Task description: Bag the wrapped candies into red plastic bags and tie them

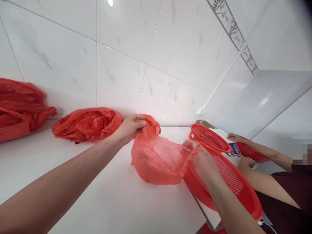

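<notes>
You hold a thin red bag [156, 167] between your hands, just left of the large basket [201, 190] and over the white table [104, 201]. Your left hand [130, 128], on the side away from the large basket, has its thumb and fingers pinching the bag's gathered upper edge. Your right hand [203, 159], in view over the large basket, has its fingers closed on a strip of film at the bag's other end; film veils part of that grip, so I cannot tell how firm it is.

If you pull your hands too far apart, the film may split at either pinch, since narrow strips take the strain. If your left fingers slip, the mouth would likely fold shut. Your right forearm crosses the large basket, so a low swing could catch its rim and push it against the smaller basket [218, 132] behind. Beyond the large basket, a co-worker's hand [235, 137] is at a red basin [255, 156]; a wide reach there could bump it.
</notes>
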Tool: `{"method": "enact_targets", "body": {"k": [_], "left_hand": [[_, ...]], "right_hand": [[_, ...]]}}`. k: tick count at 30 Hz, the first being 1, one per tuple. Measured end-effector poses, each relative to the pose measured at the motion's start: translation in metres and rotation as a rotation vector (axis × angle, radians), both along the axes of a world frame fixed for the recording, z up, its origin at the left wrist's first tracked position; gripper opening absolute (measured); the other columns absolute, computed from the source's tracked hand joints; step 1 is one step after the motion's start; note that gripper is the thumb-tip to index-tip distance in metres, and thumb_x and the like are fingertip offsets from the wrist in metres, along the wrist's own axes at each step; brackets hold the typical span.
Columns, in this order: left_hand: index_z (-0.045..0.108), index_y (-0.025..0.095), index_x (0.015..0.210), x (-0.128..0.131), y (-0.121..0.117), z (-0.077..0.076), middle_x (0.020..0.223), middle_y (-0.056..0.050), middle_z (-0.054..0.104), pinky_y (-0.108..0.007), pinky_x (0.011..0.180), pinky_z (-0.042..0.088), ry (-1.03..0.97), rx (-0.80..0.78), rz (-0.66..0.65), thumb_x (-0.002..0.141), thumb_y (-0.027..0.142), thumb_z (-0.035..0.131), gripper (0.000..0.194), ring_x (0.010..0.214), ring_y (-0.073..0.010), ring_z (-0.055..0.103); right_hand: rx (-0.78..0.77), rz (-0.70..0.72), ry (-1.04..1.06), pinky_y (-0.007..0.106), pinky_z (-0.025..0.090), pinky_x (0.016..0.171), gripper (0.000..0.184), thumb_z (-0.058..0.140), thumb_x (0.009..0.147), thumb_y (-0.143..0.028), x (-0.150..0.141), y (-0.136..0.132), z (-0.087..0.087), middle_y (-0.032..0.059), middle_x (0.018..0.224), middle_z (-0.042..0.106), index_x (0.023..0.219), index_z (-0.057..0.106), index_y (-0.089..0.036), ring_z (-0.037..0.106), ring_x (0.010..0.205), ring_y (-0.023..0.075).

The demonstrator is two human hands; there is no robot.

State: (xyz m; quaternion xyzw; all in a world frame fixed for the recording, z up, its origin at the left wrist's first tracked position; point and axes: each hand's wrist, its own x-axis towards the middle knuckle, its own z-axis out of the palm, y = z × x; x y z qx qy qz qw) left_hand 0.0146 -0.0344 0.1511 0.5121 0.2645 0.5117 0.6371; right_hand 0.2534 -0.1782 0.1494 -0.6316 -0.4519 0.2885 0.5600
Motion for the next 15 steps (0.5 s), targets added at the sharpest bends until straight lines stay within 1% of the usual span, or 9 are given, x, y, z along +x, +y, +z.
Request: {"method": "enact_targets", "body": {"k": [2, 3, 4, 6, 8, 10, 12, 14, 15], "left_hand": [[0.058, 0.016, 0.099, 0.013, -0.011, 0.04, 0.068, 0.002, 0.061, -0.025, 0.06, 0.045, -0.047, 0.175, -0.064, 0.072, 0.015, 0.07, 0.029, 0.059, -0.0094, 0.058], [0.057, 0.016, 0.101, 0.017, -0.019, 0.054, 0.071, 0.001, 0.062, -0.025, 0.061, 0.046, -0.062, 0.269, -0.123, 0.074, 0.015, 0.068, 0.029, 0.062, -0.0099, 0.059], [0.057, 0.016, 0.103, 0.02, -0.027, 0.064, 0.075, 0.0, 0.063, -0.025, 0.063, 0.047, -0.067, 0.333, -0.156, 0.075, 0.015, 0.067, 0.03, 0.065, -0.0106, 0.059], [0.056, 0.017, 0.105, 0.021, -0.04, 0.072, 0.084, -0.002, 0.064, -0.027, 0.064, 0.048, -0.027, 0.403, -0.194, 0.076, 0.016, 0.066, 0.03, 0.069, -0.012, 0.061], [0.055, 0.018, 0.105, 0.015, -0.05, 0.066, 0.089, -0.003, 0.064, -0.028, 0.065, 0.05, 0.06, 0.397, -0.178, 0.077, 0.018, 0.066, 0.03, 0.071, -0.0129, 0.061], [0.056, 0.019, 0.105, 0.001, -0.058, 0.052, 0.093, -0.004, 0.064, -0.029, 0.068, 0.051, 0.188, 0.381, -0.125, 0.078, 0.02, 0.064, 0.028, 0.077, -0.0151, 0.061], [0.055, 0.023, 0.112, -0.019, -0.064, 0.03, 0.105, -0.006, 0.062, -0.033, 0.076, 0.051, 0.346, 0.402, -0.047, 0.08, 0.025, 0.064, 0.034, 0.093, -0.0201, 0.06], [0.043, 0.031, 0.128, -0.044, -0.07, 0.0, 0.126, -0.007, 0.054, -0.04, 0.089, 0.048, 0.482, 0.47, 0.012, 0.08, 0.031, 0.064, 0.052, 0.111, -0.0248, 0.054], [0.038, 0.033, 0.133, -0.057, -0.072, -0.017, 0.135, -0.006, 0.047, -0.043, 0.097, 0.042, 0.564, 0.505, 0.052, 0.079, 0.033, 0.065, 0.061, 0.12, -0.0265, 0.047]], "right_hand": [[0.14, -0.004, 0.04, 0.035, 0.047, 0.094, 0.035, 0.045, 0.087, -0.049, 0.008, -0.004, 0.005, 0.0067, 0.128, 0.054, 0.108, 0.058, -0.025, 0.054, 0.116, 0.0213], [0.204, 0.013, 0.075, 0.036, 0.047, 0.094, 0.034, 0.047, 0.086, -0.049, 0.012, -0.006, 0.007, 0.0062, 0.128, 0.054, 0.108, 0.058, -0.026, 0.053, 0.117, 0.0219], [0.248, 0.036, 0.112, 0.037, 0.047, 0.094, 0.035, 0.049, 0.085, -0.05, 0.015, -0.009, 0.007, 0.0062, 0.127, 0.054, 0.108, 0.058, -0.026, 0.053, 0.117, 0.0228], [0.257, 0.065, 0.152, 0.039, 0.047, 0.093, 0.038, 0.052, 0.082, -0.052, 0.021, -0.014, 0.006, 0.0071, 0.125, 0.056, 0.108, 0.06, -0.025, 0.053, 0.115, 0.025], [0.166, 0.048, 0.105, 0.04, 0.046, 0.092, 0.042, 0.051, 0.082, -0.053, 0.022, -0.021, 0.002, 0.0081, 0.122, 0.058, 0.111, 0.06, -0.024, 0.054, 0.113, 0.026], [0.058, 0.035, -0.034, 0.04, 0.046, 0.09, 0.043, 0.049, 0.083, -0.052, 0.019, -0.031, -0.006, 0.0088, 0.117, 0.061, 0.115, 0.059, -0.024, 0.056, 0.11, 0.026], [0.043, 0.036, -0.215, 0.039, 0.046, 0.089, 0.044, 0.051, 0.083, -0.05, 0.014, -0.045, -0.021, 0.009, 0.117, 0.06, 0.119, 0.056, -0.025, 0.057, 0.107, 0.0255], [0.136, 0.014, -0.378, 0.038, 0.048, 0.087, 0.05, 0.055, 0.08, -0.046, 0.009, -0.061, -0.045, 0.0104, 0.125, 0.055, 0.126, 0.05, -0.025, 0.057, 0.106, 0.0255], [0.193, -0.022, -0.444, 0.037, 0.049, 0.084, 0.055, 0.058, 0.079, -0.043, 0.007, -0.069, -0.061, 0.0115, 0.129, 0.051, 0.129, 0.045, -0.025, 0.057, 0.105, 0.0259]]}}
